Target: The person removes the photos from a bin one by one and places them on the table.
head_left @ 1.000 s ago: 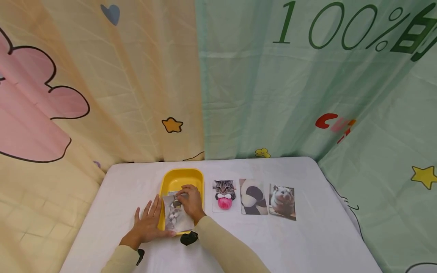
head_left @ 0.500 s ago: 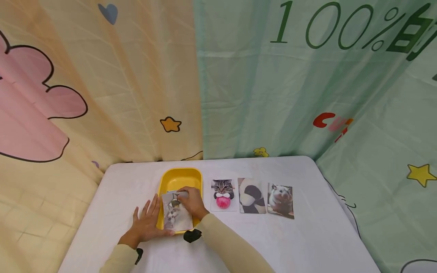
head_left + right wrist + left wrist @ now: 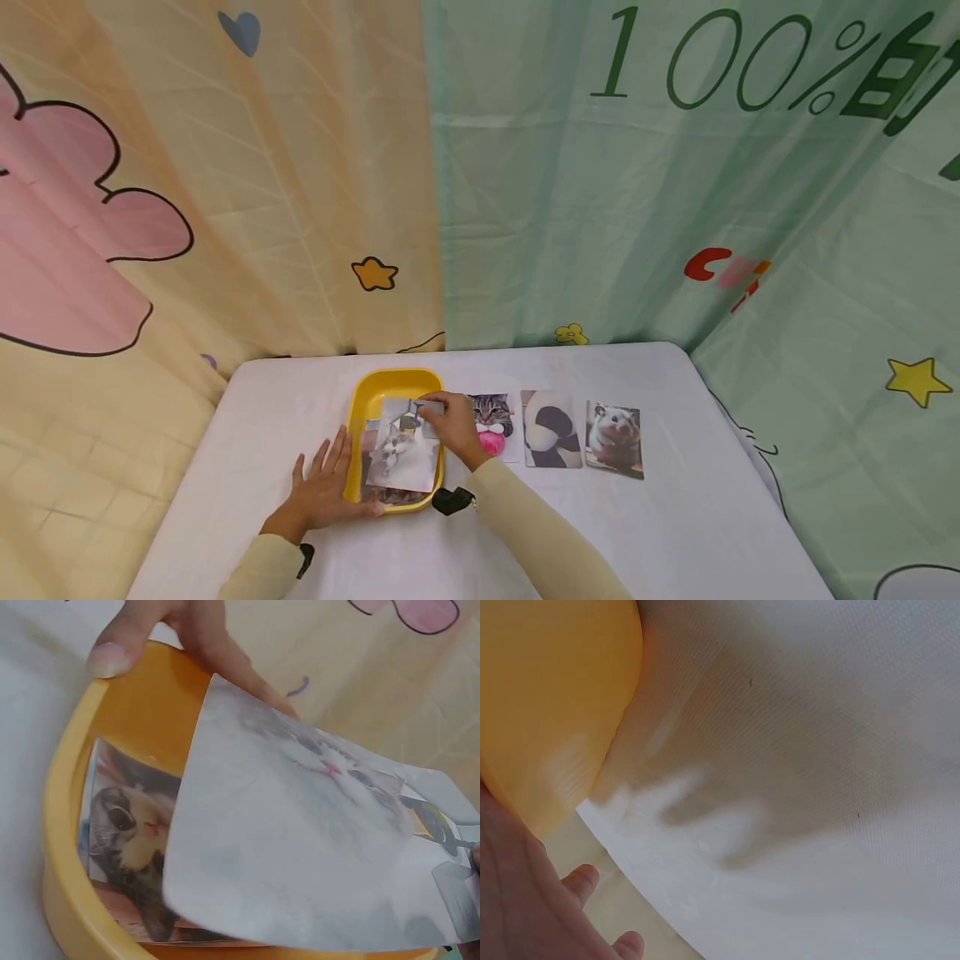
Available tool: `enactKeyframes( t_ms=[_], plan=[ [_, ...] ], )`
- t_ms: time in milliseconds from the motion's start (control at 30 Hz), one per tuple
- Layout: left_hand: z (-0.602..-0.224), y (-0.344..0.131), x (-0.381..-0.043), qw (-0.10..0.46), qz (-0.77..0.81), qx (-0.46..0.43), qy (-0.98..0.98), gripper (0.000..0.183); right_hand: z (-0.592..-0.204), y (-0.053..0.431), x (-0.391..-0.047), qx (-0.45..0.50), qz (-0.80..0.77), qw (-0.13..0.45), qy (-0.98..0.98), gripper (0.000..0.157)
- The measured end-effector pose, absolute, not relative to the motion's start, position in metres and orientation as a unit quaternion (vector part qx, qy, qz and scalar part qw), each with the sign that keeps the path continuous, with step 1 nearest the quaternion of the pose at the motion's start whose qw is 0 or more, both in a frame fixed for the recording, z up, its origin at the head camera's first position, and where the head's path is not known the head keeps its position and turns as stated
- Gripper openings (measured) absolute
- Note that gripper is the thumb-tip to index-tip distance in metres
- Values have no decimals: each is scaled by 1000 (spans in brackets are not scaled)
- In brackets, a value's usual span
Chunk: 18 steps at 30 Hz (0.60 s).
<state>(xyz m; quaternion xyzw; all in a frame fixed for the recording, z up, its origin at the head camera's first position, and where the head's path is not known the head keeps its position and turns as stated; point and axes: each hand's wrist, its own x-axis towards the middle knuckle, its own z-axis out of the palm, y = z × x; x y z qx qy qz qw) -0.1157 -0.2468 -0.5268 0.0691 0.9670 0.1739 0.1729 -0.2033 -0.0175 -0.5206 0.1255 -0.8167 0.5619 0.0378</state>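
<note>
My right hand (image 3: 456,425) pinches the top right corner of a photo card (image 3: 401,458) that shows a pale, fluffy cat. The card is lifted and tilted over a yellow plastic tray (image 3: 358,408). Beneath it in the tray lies another photo card (image 3: 135,840), a tabby kitten on it, partly covered by the lifted one. My left hand (image 3: 324,483) has its fingers spread along the tray's left side, its thumb at the near rim. In the left wrist view the left hand (image 3: 525,892) lies against the tray's yellow outer wall (image 3: 555,697).
Right of the tray, three photo cards lie in a row on the white table (image 3: 675,533): a tabby cat with a pink ball (image 3: 492,442), a black-and-white furry close-up (image 3: 551,429) and a hamster (image 3: 615,440). Printed curtains (image 3: 525,208) hang behind the table.
My right hand has raised the pale-cat card off the stack and moved it to the right, uncovering the card below. The left hand has stayed at the tray's side.
</note>
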Motion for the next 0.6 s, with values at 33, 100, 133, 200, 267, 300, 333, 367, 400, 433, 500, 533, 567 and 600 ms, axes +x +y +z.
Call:
enactKeyframes(
  t_ms=[33, 100, 133, 200, 267, 300, 333, 367, 400, 433, 500, 533, 567, 600],
  plan=[
    [-526, -247, -115, 172, 176, 70, 967, 135, -519, -13, -205, 117, 571, 45, -811, 16],
    [-525, -246, -115, 171, 173, 69, 967, 135, -515, -4, -208, 93, 595, 48, -797, 17],
    [-525, -246, -115, 169, 175, 70, 967, 134, -514, 1, -209, 78, 601, 51, -794, 18],
    [-524, -246, -115, 167, 175, 70, 968, 134, -511, 14, -209, 51, 608, 52, -790, 19],
    [-523, -246, -115, 171, 173, 68, 968, 134, -512, 28, -208, 33, 607, 57, -792, 19],
    [-524, -245, -115, 172, 173, 67, 967, 133, -514, 36, -206, 26, 607, 60, -792, 18],
    [-524, -245, -115, 173, 174, 66, 967, 133, -515, 44, -204, 22, 601, 64, -796, 17],
    [-524, -245, -115, 173, 175, 64, 967, 133, -518, 52, -202, 20, 602, 65, -795, 17],
    [-525, -245, -115, 172, 175, 64, 967, 133, -520, 60, -199, 21, 606, 66, -792, 18],
    [-525, -245, -115, 171, 176, 63, 967, 134, -523, 67, -196, 21, 607, 64, -792, 18],
    [-526, -245, -114, 174, 174, 61, 967, 134, -528, 80, -190, 20, 607, 57, -792, 19],
    [-526, -245, -114, 172, 177, 62, 967, 134, -531, 86, -186, 18, 605, 52, -794, 19],
    [-526, -246, -114, 172, 179, 62, 967, 134, -534, 92, -183, 15, 604, 44, -796, 19],
    [-526, -246, -114, 174, 178, 61, 967, 134, -537, 96, -179, 14, 599, 36, -800, 19]
  ],
)
